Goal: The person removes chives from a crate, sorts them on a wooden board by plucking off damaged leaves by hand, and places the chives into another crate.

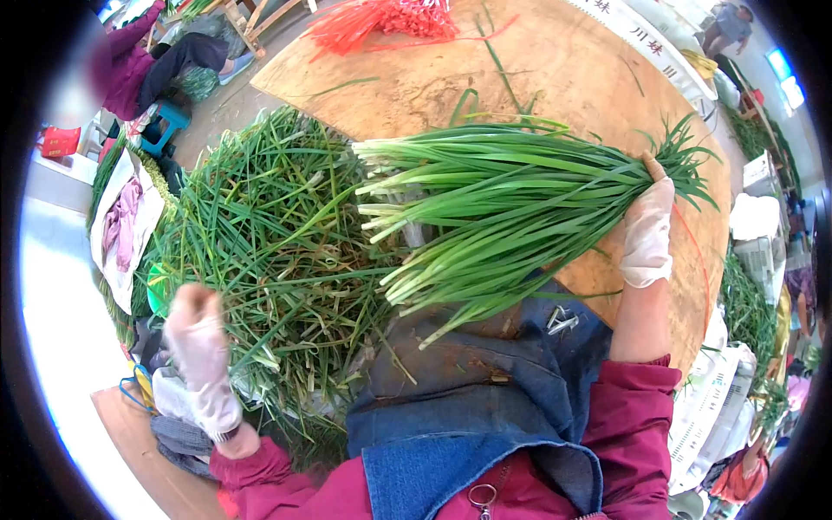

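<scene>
My right hand [650, 230], in a thin whitish glove, is closed around the leafy end of a bunch of garlic chives [520, 195]. The pale cut stems fan out to the left, over the edge of the wooden table and above my lap, and the leaf tips stick out past my grip. My left hand [198, 334], also gloved, is raised at the left edge of a big heap of loose chive leaves and trimmings [277, 251]. Motion blurs its fingers, so I cannot make out their grip or anything in them.
Red plastic ties [386, 24] lie at the far side of the wooden table [572, 52]. A denim apron [468, 373] covers my lap. Another person [143, 65] sits at the upper left near a blue stool [166, 126]. More greens [750, 299] and white printed sacks [715, 416] line the right.
</scene>
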Demonstrator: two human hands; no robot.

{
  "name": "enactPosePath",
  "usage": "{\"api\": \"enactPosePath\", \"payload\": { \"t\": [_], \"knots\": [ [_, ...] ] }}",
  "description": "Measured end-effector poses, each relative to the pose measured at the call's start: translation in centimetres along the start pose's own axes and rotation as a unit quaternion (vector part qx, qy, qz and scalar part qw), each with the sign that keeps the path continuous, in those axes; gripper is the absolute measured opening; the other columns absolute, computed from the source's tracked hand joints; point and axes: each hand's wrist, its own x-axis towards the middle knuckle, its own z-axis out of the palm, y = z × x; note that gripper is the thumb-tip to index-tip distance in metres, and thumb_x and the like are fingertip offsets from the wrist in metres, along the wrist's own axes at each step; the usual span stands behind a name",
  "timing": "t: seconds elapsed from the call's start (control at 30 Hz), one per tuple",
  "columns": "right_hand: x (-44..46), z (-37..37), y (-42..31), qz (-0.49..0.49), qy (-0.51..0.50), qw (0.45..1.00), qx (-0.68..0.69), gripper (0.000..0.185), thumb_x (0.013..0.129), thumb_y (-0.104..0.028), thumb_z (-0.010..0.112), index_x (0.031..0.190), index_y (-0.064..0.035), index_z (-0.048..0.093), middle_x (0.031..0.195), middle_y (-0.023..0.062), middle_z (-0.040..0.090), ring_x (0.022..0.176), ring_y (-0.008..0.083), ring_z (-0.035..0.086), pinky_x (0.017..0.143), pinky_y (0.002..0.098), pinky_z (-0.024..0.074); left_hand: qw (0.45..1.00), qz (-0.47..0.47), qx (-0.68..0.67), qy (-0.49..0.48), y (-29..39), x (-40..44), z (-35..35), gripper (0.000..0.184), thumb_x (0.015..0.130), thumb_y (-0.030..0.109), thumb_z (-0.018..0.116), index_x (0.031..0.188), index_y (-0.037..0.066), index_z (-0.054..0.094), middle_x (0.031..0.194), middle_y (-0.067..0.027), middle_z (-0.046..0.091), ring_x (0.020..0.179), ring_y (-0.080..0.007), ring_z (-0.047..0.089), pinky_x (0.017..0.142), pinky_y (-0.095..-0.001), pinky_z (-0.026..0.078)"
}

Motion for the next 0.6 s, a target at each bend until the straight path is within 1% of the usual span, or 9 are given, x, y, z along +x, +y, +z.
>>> {"api": "enactPosePath", "payload": {
  "t": [0.03,0.07,0.17,0.2,0.23,0.27,0.37,0.47,0.6],
  "knots": [
    [0.1,0.0,0.0,-0.004,-0.013,1.0,-0.012,0.031,0.086,-0.03,0.046,0.083,-0.0024,0.06,0.076,0.013,0.064,0.068,0.0292,0.061,0.069,0.041,0.0498,0.977,0.06,0.2,0.046,-3.6,0.2,-1.7,0.006,0.077,0.005,0.061,0.081,0.003,0.057,0.082,-0.0086,0.059,0.077,-0.0175,0.055,0.066,-0.0263,0.044],
    [0.8,-0.4,0.0,-0.005,-0.022,1.0,-0.008,0.031,0.086,-0.03,0.045,0.084,-0.0026,0.06,0.077,0.013,0.065,0.068,0.0292,0.061,0.069,0.041,0.0498,0.909,0.115,0.39,0.09,-6.0,0.2,-2.5,0.008,0.076,0.004,0.062,0.082,0.004,0.057,0.086,-0.0093,0.059,0.083,-0.0192,0.055,0.07,-0.0264,0.044],
    [1.1,-0.7,0.1,-0.001,-0.033,0.999,-0.008,0.034,0.087,-0.033,0.043,0.084,-0.0039,0.06,0.078,0.0127,0.065,0.067,0.0286,0.06,0.068,0.0406,0.0496,0.904,0.251,0.314,0.145,-4.2,-0.7,-0.5,0.01,0.075,0.003,0.063,0.083,0.005,0.057,0.094,-0.0106,0.058,0.093,-0.0223,0.053,0.077,-0.0286,0.044],
    [0.6,-0.4,0.3,-0.007,-0.025,1.0,-0.003,0.03,0.085,-0.03,0.047,0.082,-0.0032,0.06,0.077,0.013,0.064,0.067,0.029,0.06,0.068,0.0403,0.0491,0.96,0.224,0.072,0.149,-2.2,-1.5,2.5,0.009,0.077,0.003,0.062,0.085,0.005,0.059,0.093,-0.0113,0.059,0.09,-0.0231,0.055,0.077,-0.0319,0.047],
    [0.2,-0.1,0.3,-0.014,-0.016,1.0,0.001,0.027,0.083,-0.028,0.05,0.08,-0.0026,0.059,0.075,0.0133,0.064,0.066,0.0293,0.059,0.067,0.04,0.0487,0.96,0.268,-0.022,0.078,0.1,-1.9,4.2,0.009,0.079,0.004,0.061,0.088,0.006,0.061,0.093,-0.0126,0.06,0.088,-0.0232,0.058,0.077,-0.033,0.048],
    [-0.3,0.2,0.3,-0.021,-0.008,1.0,0.006,0.024,0.081,-0.025,0.053,0.078,-0.002,0.058,0.074,0.0136,0.063,0.066,0.0296,0.059,0.066,0.0398,0.0482,0.966,0.233,-0.108,-0.043,2.1,-2.2,5.9,0.015,0.081,0.009,0.061,0.096,0.006,0.062,0.093,-0.0149,0.061,0.088,-0.0257,0.06,0.077,-0.0347,0.049],
    [-2.7,1.6,0.4,-0.002,-0.005,1.0,0.0,0.023,0.081,-0.026,0.053,0.076,-0.0036,0.057,0.072,0.0124,0.062,0.065,0.0284,0.058,0.065,0.0388,0.0477,0.941,0.168,-0.162,-0.245,8.7,-2.6,9.4,0.041,0.082,0.025,0.059,0.11,-0.005,0.054,0.108,-0.0244,0.057,0.099,-0.0387,0.055,0.086,-0.0411,0.044],
    [-1.5,1.0,0.3,-0.014,0.0,1.0,0.001,0.023,0.081,-0.026,0.052,0.075,-0.0039,0.057,0.072,0.012,0.062,0.066,0.0282,0.058,0.065,0.0384,0.0476,0.913,0.153,-0.231,-0.301,9.5,-3.6,13.2,0.025,0.082,0.019,0.06,0.099,0.001,0.062,0.086,-0.0208,0.063,0.08,-0.034,0.062,0.07,-0.0378,0.049],
    [-1.2,0.8,0.2,-0.039,0.011,0.999,-0.013,0.022,0.082,-0.025,0.052,0.076,-0.0042,0.057,0.073,0.0116,0.062,0.066,0.0279,0.058,0.066,0.0381,0.0475,0.943,0.116,-0.196,-0.241,6.8,-4.5,11.1,0.012,0.082,0.011,0.057,0.088,0.003,0.063,0.074,-0.0186,0.063,0.067,-0.0298,0.063,0.06,-0.0348,0.049]
  ]
}}
